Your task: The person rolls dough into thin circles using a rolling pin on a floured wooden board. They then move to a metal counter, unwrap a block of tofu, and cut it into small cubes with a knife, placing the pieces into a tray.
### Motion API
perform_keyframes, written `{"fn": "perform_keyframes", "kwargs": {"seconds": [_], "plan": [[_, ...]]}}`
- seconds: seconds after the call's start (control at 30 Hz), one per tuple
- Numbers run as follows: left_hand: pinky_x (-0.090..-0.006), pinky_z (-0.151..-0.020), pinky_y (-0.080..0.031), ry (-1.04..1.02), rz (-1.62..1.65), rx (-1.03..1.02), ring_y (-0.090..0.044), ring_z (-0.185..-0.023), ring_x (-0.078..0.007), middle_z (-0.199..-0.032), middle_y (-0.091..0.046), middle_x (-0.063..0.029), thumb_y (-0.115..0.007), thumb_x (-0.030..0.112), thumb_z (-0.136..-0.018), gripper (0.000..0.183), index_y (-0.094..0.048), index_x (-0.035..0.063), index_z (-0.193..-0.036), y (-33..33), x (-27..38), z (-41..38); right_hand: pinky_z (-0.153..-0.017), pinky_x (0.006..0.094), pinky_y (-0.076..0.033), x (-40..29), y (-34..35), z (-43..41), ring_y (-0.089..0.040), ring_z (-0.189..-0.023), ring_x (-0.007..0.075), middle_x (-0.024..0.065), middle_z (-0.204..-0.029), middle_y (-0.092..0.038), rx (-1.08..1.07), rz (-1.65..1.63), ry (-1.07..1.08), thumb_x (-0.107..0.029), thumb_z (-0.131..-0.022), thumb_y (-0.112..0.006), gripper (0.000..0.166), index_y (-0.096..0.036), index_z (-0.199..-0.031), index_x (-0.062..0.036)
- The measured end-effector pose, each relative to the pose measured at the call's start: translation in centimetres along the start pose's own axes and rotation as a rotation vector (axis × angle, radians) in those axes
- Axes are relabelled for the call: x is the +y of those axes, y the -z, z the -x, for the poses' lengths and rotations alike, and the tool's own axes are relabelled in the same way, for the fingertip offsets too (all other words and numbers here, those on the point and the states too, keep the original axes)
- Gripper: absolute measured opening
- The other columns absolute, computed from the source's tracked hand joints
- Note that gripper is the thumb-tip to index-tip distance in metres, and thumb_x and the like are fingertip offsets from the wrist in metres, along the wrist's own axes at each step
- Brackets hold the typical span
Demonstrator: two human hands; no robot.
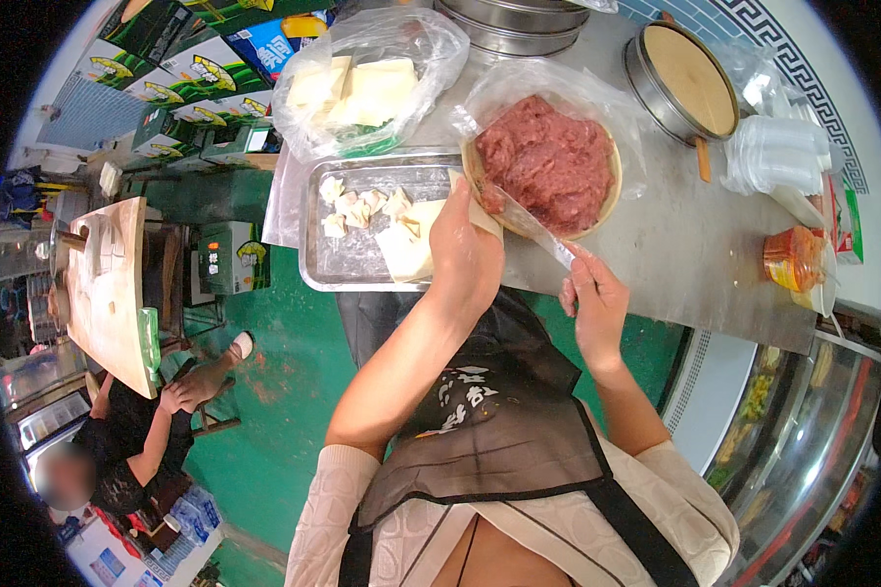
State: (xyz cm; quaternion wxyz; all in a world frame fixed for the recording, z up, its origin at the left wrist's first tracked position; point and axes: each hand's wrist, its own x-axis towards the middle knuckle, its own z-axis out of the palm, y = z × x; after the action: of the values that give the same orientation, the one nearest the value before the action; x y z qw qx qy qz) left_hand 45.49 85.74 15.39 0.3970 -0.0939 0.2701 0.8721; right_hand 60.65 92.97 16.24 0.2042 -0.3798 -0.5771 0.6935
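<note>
My left hand (466, 246) holds a stack of square dough wrappers (484, 218) over the right part of a metal tray (314, 257). My right hand (596, 301) grips a flat spreading tool (536, 224), whose far end bears a bit of meat at the bowl's near left edge. Raw minced meat (547, 158) fills the round bowl (615, 194), which is lined with clear plastic. Several folded dumplings (356, 208) lie on the tray, and more wrappers (404, 253) rest beside them, partly under my left hand.
Behind the tray sits a plastic bag of wrappers (374, 88). Round metal steamers (514, 26), a sieve-like round pan (683, 81), plastic containers (778, 150) and a red-orange jar (793, 258) stand on the steel counter (668, 257). A person (128, 447) sits at a wooden table (110, 293) to the left.
</note>
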Motion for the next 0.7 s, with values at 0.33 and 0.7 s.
{"fn": "perform_keyframes", "kwargs": {"seconds": [0.33,0.7], "plan": [[-0.0435,-0.097,-0.039,0.087,0.228,0.069,-0.053,-0.101,-0.0220,-0.103,-0.056,-0.0074,-0.027,0.039,-0.102,0.041,-0.052,0.0073,-0.106,-0.3,5.3,4.9,-0.050,0.0297,-0.040,1.3,-2.2,-0.1,-0.049,-0.055,0.0187,0.0077,-0.068,-0.051,-0.297,0.556,0.872,0.000,-0.086,-0.060,0.033,-0.065,-0.118,-0.0074],[-0.0353,-0.080,-0.048,-0.102,0.223,0.034,-0.053,-0.075,-0.0149,-0.087,-0.053,-0.0041,-0.047,0.018,-0.099,0.027,-0.049,-0.0013,-0.117,3.0,8.5,1.7,-0.049,0.0316,-0.041,0.3,0.2,-0.3,-0.052,-0.057,0.0221,0.0077,-0.073,-0.057,-0.280,0.605,0.970,0.002,-0.082,-0.064,0.031,-0.067,-0.112,-0.0058]]}}
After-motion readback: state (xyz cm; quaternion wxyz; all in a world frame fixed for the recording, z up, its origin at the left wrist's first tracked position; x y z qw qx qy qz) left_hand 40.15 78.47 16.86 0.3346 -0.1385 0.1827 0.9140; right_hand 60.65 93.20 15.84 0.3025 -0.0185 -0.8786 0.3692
